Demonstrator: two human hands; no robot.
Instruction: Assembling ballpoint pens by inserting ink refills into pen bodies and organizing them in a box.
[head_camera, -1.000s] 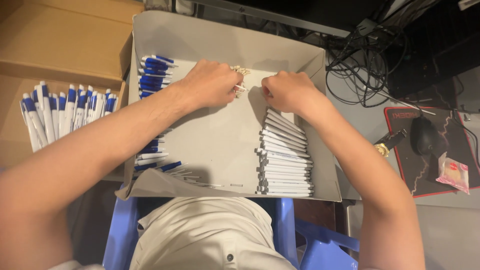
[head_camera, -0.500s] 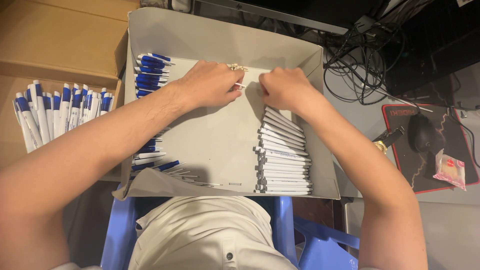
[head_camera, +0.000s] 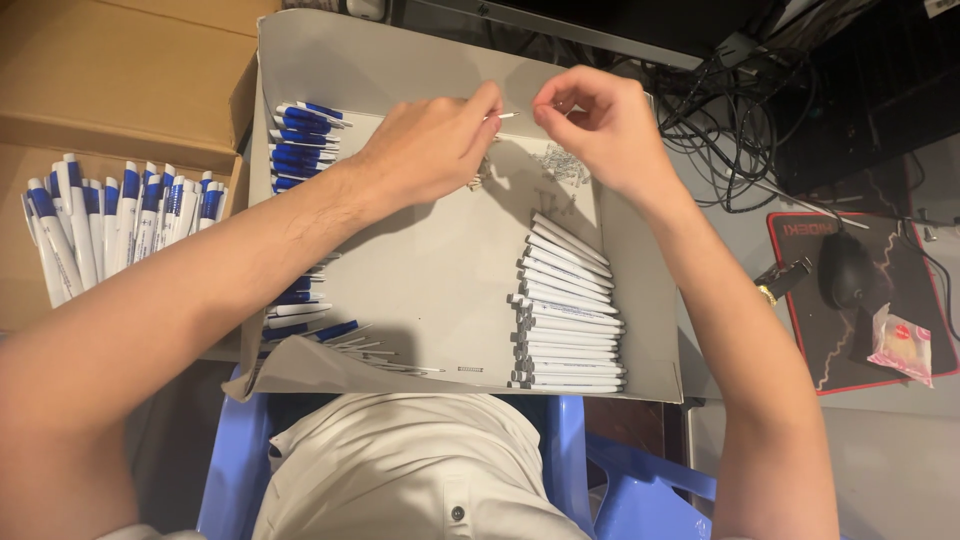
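**A:** Over a shallow grey tray (head_camera: 640, 300), the left hand (head_camera: 425, 150) pinches a thin white refill tube (head_camera: 505, 116) between thumb and forefinger, its tip poking out toward the right hand (head_camera: 600, 125). What does that one hold?

**B:** Its fingertips are closed tight just off the tube's free end, seemingly on something tiny; what it is cannot be told from the head view. A small heap of metal springs (head_camera: 562, 160) lies just below and beside that pinch, so a spring is a fair guess.

**A:** How is this step best done?

**B:** By judgement: keep the left pinch close to the tube's tip so it does not flex, hold both hands low over the tray so a dropped piece lands inside, and line the two parts up end to end before pushing.

**A:** And around the grip?

**B:** White pen barrels (head_camera: 570, 310) are stacked nearer the body, below the right wrist. Blue pen parts (head_camera: 305, 135) sit beyond the left wrist, and finished blue-and-white pens (head_camera: 110, 220) lie further out in a cardboard box (head_camera: 100, 60).
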